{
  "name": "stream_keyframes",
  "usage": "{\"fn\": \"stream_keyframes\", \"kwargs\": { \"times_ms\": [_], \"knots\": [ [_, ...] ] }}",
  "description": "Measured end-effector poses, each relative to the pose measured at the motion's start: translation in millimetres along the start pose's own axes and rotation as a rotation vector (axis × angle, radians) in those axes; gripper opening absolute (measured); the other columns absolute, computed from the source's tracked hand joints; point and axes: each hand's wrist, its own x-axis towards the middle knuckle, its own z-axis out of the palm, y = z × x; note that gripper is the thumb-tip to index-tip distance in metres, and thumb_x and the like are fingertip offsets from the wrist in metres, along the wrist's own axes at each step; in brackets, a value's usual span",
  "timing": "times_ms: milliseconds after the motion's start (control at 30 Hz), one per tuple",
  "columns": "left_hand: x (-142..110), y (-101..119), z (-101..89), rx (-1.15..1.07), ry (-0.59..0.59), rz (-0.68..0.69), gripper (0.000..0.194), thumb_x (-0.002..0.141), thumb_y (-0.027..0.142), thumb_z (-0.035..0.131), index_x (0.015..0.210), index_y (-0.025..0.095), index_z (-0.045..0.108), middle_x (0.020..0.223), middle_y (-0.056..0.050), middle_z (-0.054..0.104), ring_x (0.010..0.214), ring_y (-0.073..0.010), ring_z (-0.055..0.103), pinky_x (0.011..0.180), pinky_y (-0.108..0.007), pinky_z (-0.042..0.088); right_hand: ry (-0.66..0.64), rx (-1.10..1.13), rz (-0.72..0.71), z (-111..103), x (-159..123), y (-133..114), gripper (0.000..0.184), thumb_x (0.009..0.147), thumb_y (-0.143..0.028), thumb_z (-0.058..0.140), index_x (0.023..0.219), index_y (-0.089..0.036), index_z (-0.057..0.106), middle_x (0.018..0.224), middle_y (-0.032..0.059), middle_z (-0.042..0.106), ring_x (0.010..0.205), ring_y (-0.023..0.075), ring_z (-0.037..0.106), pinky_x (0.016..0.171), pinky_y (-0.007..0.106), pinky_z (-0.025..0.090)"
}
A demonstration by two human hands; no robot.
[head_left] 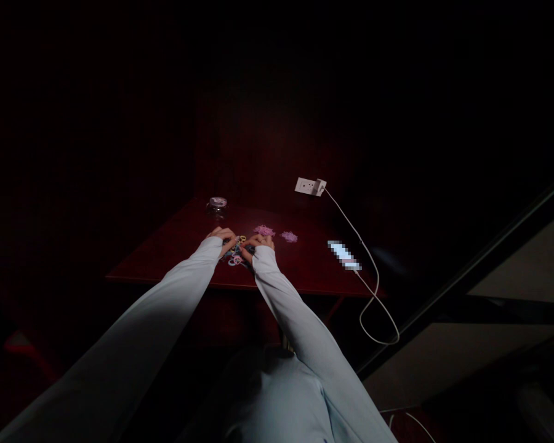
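Observation:
A mixed pile of small coloured elastic hair ties (235, 261) lies near the front edge of the dark red table, with yellow, pink, white and bluish loops showing. My left hand (222, 236) is at the pile's left side, its fingers bent and drawn together at the loops. From the right, my right hand (260, 242) reaches into the same pile with curled fingers. What either set of fingertips pinches is too small and dark to make out. Just beyond my right hand sits a heap of pink bands (264, 231), and to its right a smaller purple heap (289, 237).
A clear jar with a pale lid (218, 207) stands at the table's back left. At the right of the table (166, 255) lies a lit, blurred-out phone (344, 255). Its white cable (377, 277) loops past the edge to a wall socket (310, 186). The surroundings are very dark.

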Motion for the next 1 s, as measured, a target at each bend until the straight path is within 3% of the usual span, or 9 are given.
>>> {"fn": "stream_keyframes", "kwargs": {
  "times_ms": [567,1000],
  "knots": [
    [0.2,0.6,-1.7,-0.013,-0.014,0.01,0.032,0.097,0.043,0.054,0.081,0.024,0.073,0.1,-0.004,0.078,0.092,-0.0229,0.058,0.088,-0.037,0.046,-0.039,0.016,-0.003,-2.2,-1.0,-2.2,0.024,0.097,-0.035,0.074,0.12,-0.031,0.08,0.118,0.005,0.069,0.115,0.0256,0.047,0.1,0.037,0.035],
    [-0.1,-4.0,2.7,-0.036,0.046,0.053,0.038,0.099,0.051,0.054,0.079,0.025,0.073,0.095,-0.003,0.079,0.087,-0.0221,0.056,0.081,-0.036,0.045,-0.025,0.011,-0.004,0.0,-1.1,1.1,0.018,0.096,-0.035,0.074,0.111,-0.029,0.082,0.115,0.005,0.069,0.113,0.0257,0.047,0.098,0.038,0.035]
  ]
}}
